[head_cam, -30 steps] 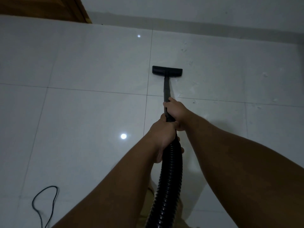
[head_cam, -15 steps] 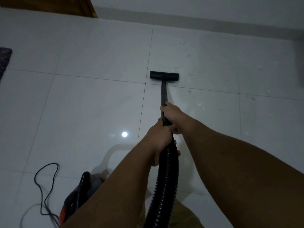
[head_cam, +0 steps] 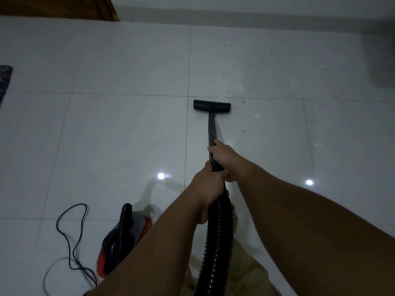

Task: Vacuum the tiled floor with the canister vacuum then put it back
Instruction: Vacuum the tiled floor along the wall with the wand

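The black floor nozzle lies flat on the white tiled floor, just below a grout line. A black wand runs from it back to my hands. My right hand grips the wand higher up. My left hand grips it just behind, where the ribbed black hose begins. The red and grey canister vacuum sits on the floor at lower left, partly hidden by my left forearm. Pale crumbs of debris lie scattered beyond and to the right of the nozzle.
The black power cord loops on the floor left of the canister. A wooden door frame stands at the far left against the wall. A dark mat edge shows at the left border. A dark object stands at far right.
The nozzle has been drawn back toward me across the grout line. The view has tilted down, bringing the canister and more of the cord into sight.
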